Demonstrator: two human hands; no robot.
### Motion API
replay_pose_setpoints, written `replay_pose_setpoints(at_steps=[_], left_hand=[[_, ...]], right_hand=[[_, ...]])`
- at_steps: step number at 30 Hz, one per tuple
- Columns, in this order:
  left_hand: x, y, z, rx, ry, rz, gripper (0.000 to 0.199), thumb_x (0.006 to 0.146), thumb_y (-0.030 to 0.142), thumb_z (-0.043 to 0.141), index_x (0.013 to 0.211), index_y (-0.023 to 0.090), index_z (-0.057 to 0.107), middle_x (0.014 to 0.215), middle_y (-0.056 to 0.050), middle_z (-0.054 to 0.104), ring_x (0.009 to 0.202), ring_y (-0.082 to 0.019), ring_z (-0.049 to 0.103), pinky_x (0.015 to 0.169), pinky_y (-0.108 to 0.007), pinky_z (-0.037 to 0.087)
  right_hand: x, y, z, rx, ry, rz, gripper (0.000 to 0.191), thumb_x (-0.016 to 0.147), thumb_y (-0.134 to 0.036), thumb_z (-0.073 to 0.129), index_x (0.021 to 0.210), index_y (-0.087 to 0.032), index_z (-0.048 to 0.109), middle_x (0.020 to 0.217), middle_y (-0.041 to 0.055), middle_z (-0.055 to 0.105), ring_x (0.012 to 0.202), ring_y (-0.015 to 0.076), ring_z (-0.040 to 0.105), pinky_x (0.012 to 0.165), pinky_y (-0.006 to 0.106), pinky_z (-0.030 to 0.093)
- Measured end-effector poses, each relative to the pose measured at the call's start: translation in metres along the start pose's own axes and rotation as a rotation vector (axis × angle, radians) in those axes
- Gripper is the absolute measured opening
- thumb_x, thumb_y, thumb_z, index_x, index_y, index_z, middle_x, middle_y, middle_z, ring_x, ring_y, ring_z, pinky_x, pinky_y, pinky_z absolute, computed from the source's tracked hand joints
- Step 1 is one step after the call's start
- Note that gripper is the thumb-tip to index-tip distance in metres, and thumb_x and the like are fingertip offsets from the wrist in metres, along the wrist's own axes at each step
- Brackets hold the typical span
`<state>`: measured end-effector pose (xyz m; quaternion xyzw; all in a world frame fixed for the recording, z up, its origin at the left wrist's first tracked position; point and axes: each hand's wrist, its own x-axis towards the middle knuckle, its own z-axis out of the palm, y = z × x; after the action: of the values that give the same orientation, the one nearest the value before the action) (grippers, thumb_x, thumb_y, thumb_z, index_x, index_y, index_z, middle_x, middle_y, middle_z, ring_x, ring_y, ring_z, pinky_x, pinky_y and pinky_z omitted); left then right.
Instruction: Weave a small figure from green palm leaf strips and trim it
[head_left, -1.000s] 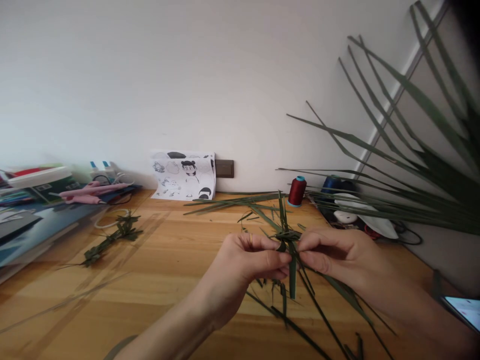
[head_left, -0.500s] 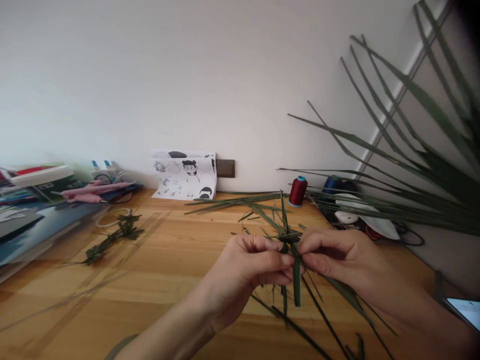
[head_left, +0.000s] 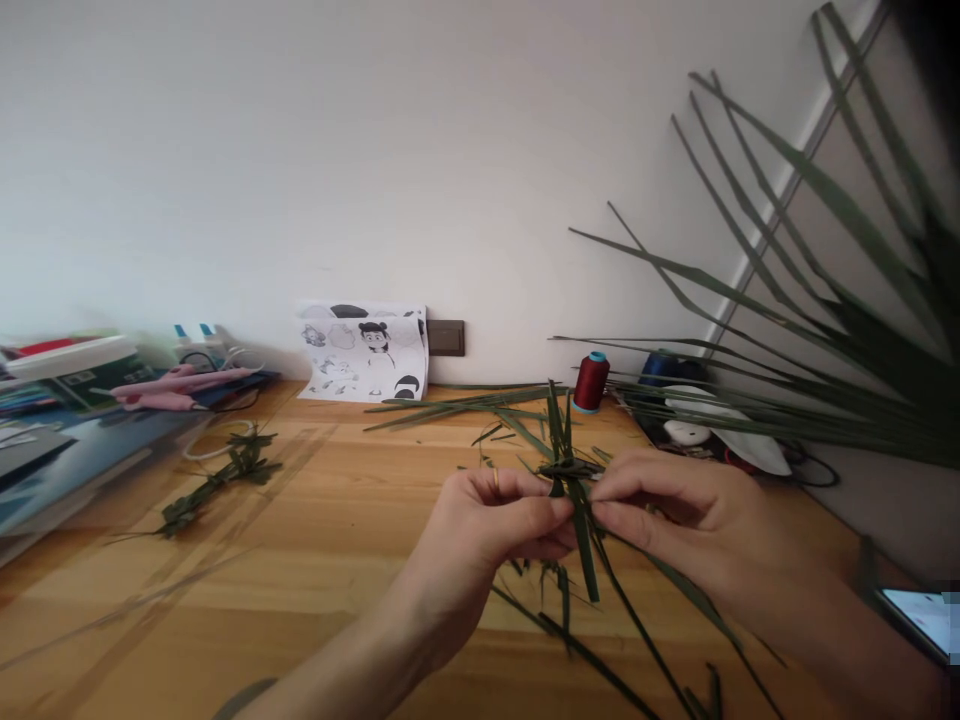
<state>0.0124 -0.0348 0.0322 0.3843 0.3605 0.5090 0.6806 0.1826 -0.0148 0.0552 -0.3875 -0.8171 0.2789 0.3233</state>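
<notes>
Between my two hands is a small woven piece of green palm-leaf strips [head_left: 574, 472], its loose ends sticking up and hanging down. My left hand [head_left: 504, 525], with a ring on one finger, pinches it from the left between thumb and fingers. From the right, my right hand [head_left: 667, 505] is closed in a pinch on the strips at the piece's right side; the exact strip under its fingertips is hard to make out. One flat strip end [head_left: 587, 560] hangs below the fingers. Cut strips [head_left: 600, 660] lie on the wooden table underneath.
A finished-looking woven leaf figure [head_left: 217, 480] lies at left beside a pale ring. Behind stand a dark red thread spool [head_left: 592, 382] and a printed drawing sheet [head_left: 364, 355]. Long palm fronds [head_left: 847, 300] reach in from the right; a pink glue gun [head_left: 176, 388] lies far left.
The woven piece has turned slightly in my fingers, with more upright strip ends showing at its top. Both hands keep their pinch. The whole view has shifted a little.
</notes>
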Motion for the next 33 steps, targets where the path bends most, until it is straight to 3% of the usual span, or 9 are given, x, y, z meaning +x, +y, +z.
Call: replay_pose_setpoints(at_steps=[12, 19, 25, 33], left_hand=[[-0.0013, -0.0024, -0.002, 0.016, -0.051, -0.001, 0.008, 0.065, 0.017, 0.068, 0.058, 0.014, 0.067, 0.056, 0.001, 0.065, 0.053, -0.006, 0.056, 0.058, -0.017, 0.045], [0.0009, -0.0031, -0.0033, 0.042, -0.043, -0.005, 0.008, 0.065, 0.018, 0.068, 0.059, 0.013, 0.067, 0.056, 0.0, 0.065, 0.053, -0.006, 0.056, 0.058, -0.018, 0.045], [0.0018, -0.001, -0.0053, 0.083, -0.019, 0.016, 0.009, 0.067, 0.02, 0.067, 0.063, 0.013, 0.067, 0.06, -0.001, 0.065, 0.055, -0.007, 0.056, 0.057, -0.018, 0.043], [0.0008, 0.0006, -0.0057, 0.107, 0.015, 0.044, 0.01, 0.065, 0.021, 0.069, 0.071, 0.013, 0.067, 0.069, -0.002, 0.066, 0.062, -0.009, 0.057, 0.061, -0.02, 0.045]], right_hand=[[0.0031, 0.0065, -0.0022, 0.157, -0.12, 0.057, 0.013, 0.078, -0.029, 0.055, 0.07, -0.022, 0.062, 0.068, -0.003, 0.058, 0.066, 0.0113, 0.053, 0.059, 0.022, 0.04], [-0.0004, 0.0023, 0.0002, -0.011, -0.025, -0.014, 0.011, 0.078, -0.023, 0.054, 0.072, -0.026, 0.063, 0.071, -0.0053, 0.061, 0.07, 0.0102, 0.055, 0.062, 0.021, 0.041], [-0.0025, 0.0038, 0.0007, -0.004, -0.003, 0.085, 0.009, 0.079, -0.026, 0.052, 0.082, -0.028, 0.061, 0.076, -0.0063, 0.064, 0.072, 0.0103, 0.058, 0.062, 0.021, 0.044], [-0.0029, 0.0017, 0.0066, -0.204, 0.198, -0.063, 0.01, 0.077, -0.019, 0.055, 0.077, -0.026, 0.061, 0.074, -0.0064, 0.062, 0.069, 0.0087, 0.056, 0.061, 0.02, 0.042]])
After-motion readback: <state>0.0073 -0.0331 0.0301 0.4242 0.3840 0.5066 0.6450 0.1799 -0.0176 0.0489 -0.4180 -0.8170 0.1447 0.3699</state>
